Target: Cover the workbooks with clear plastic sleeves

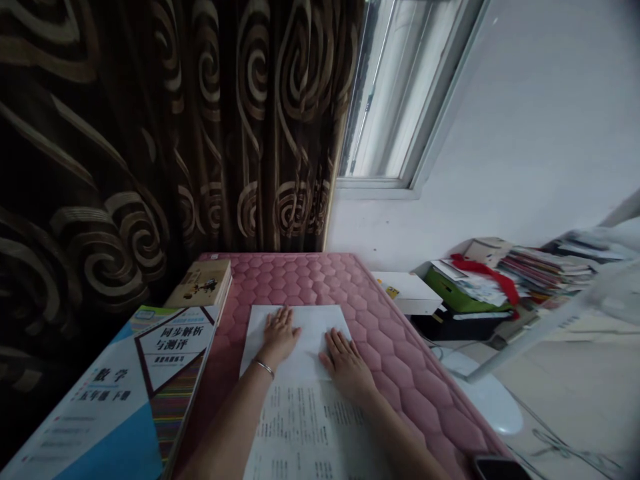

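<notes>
A white sheet of paper [306, 321] lies on the pink quilted surface, its upper part blank. Below it, toward me, is a paper with printed text [295, 417]; I cannot tell whether the two are one folded piece. My left hand [281, 335], with a silver bracelet on the wrist, rests palm down on the blank part, fingers stretched out. On the right edge of the same blank part, my right hand [347, 363] lies flat with its fingers extended. Neither hand holds anything.
At the left are a workbook with Chinese print [120, 400] and a brown book stack [203, 283] behind it. A dark device [500, 468] sits at the right front edge. Beyond that edge stand a white lamp [530, 340], a white box [410, 293] and piled papers [545, 273].
</notes>
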Motion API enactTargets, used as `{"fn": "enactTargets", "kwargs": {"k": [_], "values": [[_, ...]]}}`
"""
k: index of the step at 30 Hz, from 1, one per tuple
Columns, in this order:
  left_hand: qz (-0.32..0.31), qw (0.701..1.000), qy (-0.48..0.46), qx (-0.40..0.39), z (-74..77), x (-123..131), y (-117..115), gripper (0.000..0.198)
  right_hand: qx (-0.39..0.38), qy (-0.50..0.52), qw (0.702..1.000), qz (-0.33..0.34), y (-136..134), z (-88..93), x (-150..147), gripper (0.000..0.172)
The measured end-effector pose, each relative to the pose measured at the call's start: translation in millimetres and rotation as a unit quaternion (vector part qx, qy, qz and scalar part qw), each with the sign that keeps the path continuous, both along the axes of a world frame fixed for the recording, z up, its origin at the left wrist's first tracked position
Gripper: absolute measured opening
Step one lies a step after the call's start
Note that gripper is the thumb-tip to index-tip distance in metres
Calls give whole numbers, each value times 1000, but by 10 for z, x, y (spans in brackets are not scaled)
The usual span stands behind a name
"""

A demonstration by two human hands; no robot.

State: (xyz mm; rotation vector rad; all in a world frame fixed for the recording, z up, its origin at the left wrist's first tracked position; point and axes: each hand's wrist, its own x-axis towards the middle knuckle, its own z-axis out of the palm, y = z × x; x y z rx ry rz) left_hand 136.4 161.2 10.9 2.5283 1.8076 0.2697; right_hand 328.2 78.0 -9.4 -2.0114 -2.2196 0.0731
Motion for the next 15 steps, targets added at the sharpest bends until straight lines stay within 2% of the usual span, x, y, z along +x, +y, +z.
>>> {"fn": "enactTargets", "kwargs": {"k": [4,7,12,15], "values": [[52,998,1,37,-39,-324,112,61,-4,13,1000,-14,6,71,-53,63],[59,997,1,56,-95,-427,136,59,-25,39,998,-33,127,219,-335,68],[37,998,7,41,-144,-443,159,55,-54,134,983,117,611,419,-1033,71],[34,999,1,43,-143,-450,168,55,-67,128,984,105,825,418,-1113,69]]}}
